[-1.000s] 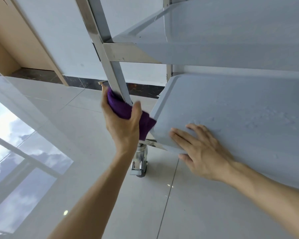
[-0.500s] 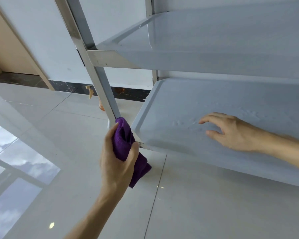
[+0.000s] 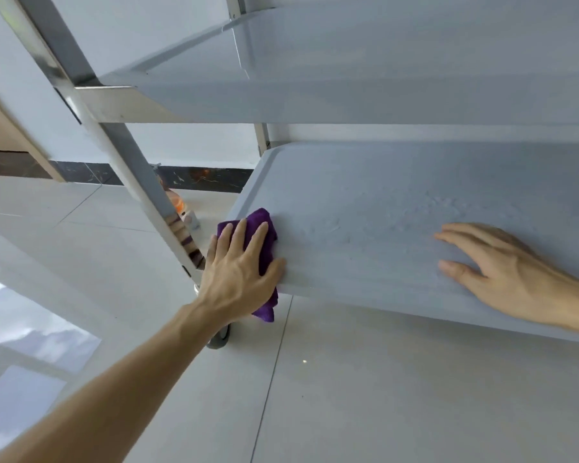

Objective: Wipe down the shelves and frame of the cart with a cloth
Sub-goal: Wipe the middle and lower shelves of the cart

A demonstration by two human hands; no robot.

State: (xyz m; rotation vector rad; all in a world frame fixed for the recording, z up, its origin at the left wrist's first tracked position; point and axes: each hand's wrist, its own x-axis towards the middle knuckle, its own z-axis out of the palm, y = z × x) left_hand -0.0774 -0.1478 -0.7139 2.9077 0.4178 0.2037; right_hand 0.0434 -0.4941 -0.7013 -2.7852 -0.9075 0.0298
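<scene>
Left hand [image 3: 238, 279] flat on purple cloth [image 3: 263, 235], fingers [image 3: 239, 230] straight and spread, pressing cloth down onto near-left corner of lower shelf [image 3: 365, 202]. Not a curled grip; palm and straight fingers pin it. Tail of cloth hanging off shelf's front edge below the palm. Right hand [image 3: 505, 272] resting on same shelf, well apart to the right, fingers relaxed and splayed, holding nothing, likely bracing the cart.

Key relation: shelf's long axis running left to right, away from cloth toward right hand. Unwiped surface lying right of and beyond left fingers; left hand on the cloth, so nearer by far. Pale droplets or residue, hard to tell which, scattered mid-shelf between the two hands.

Stainless frame post [image 3: 131, 155] just left of cloth, slanting up-left, meeting upper shelf [image 3: 348, 61] at a bracket. Caster [image 3: 219, 339] partly hidden under left wrist. Small orange-and-white bottle [image 3: 181, 208] on floor [image 3: 381, 396] behind post, mostly blocked.

Judgement: shelf-wiping step under way at its left end. Next stroke probably rightward along long axis, then right hand needing to lift clear. Risk: hanging tail snagging on front lip.
</scene>
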